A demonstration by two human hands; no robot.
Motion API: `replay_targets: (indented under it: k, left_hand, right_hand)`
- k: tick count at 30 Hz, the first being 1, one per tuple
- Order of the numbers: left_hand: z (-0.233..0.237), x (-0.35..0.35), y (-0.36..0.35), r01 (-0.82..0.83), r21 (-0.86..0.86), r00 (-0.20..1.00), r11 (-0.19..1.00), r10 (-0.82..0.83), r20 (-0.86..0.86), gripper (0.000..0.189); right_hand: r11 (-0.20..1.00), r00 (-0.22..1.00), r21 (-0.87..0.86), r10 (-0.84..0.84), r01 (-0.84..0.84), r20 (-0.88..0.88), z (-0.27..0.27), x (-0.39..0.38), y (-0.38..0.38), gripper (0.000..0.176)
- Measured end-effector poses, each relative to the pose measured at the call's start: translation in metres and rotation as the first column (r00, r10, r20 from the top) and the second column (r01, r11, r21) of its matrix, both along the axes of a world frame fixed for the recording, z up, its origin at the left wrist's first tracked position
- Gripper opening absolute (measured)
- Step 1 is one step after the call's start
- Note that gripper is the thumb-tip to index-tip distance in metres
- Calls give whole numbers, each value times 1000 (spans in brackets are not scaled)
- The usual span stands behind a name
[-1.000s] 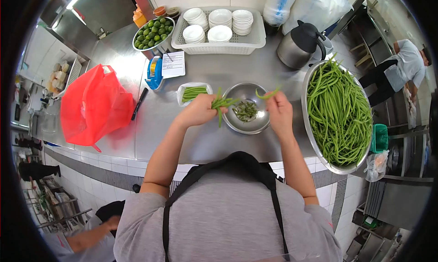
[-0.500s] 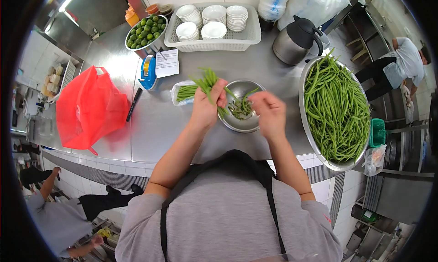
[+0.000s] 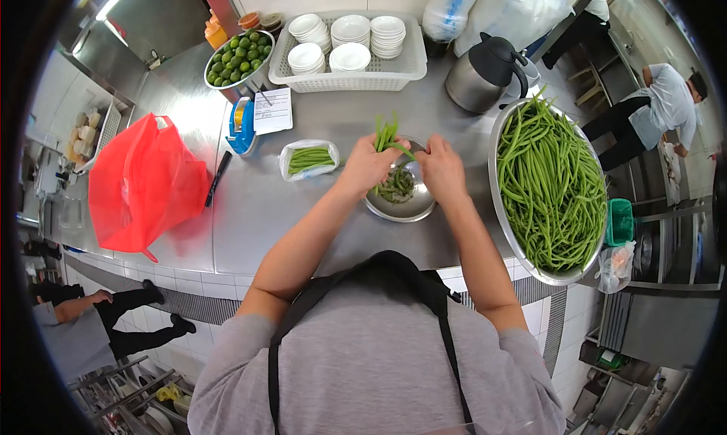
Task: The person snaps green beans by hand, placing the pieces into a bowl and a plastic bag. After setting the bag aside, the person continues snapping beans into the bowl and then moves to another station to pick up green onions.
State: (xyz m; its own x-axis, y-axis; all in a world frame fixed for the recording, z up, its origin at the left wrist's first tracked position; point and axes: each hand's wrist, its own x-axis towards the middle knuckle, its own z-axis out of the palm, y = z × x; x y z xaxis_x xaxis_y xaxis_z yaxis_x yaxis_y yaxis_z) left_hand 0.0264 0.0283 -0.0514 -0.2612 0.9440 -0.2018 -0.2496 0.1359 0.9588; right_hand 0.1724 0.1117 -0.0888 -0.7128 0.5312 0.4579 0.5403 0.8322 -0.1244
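Note:
Over the small steel bowl (image 3: 424, 210), my left hand (image 3: 367, 165) is closed round a bunch of green beans (image 3: 387, 134) whose tips point up and away. My right hand (image 3: 443, 170) pinches the end of a bean at the bowl's right side, close to my left hand. Short bean ends (image 3: 397, 183) lie in the bowl. Cut beans (image 3: 309, 159) fill a small plastic-lined container (image 3: 286, 161) left of my hands. To the right, a large steel basin (image 3: 494, 179) is heaped with long green beans (image 3: 549, 185).
A red bag (image 3: 144, 189) and a black pen (image 3: 219, 178) lie left. Behind are a tape dispenser (image 3: 242, 128), a bowl of green limes (image 3: 238, 58), a white basket (image 3: 356, 80) of small dishes and a steel jug (image 3: 477, 75). Co-workers (image 3: 666, 106) stand at both sides.
My left hand has moved right, away from the container and over the bowl with its beans. My right hand has come up beside it. The left co-worker has shifted.

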Motion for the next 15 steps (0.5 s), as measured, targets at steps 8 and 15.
replay_targets:
  k: [8, 15]
  left_hand:
    - [-1, -18, -20, 225, -132, 878, 965, -259, -402, 23]
    - [6, -11, -27, 171, -80, 960, 982, -184, -212, 17]
  right_hand:
    - [982, 929, -10, 174, -187, -326, 54, -4, -24, 14]
    - [578, 819, -755, -241, -311, -522, 59, 13, -30, 15]
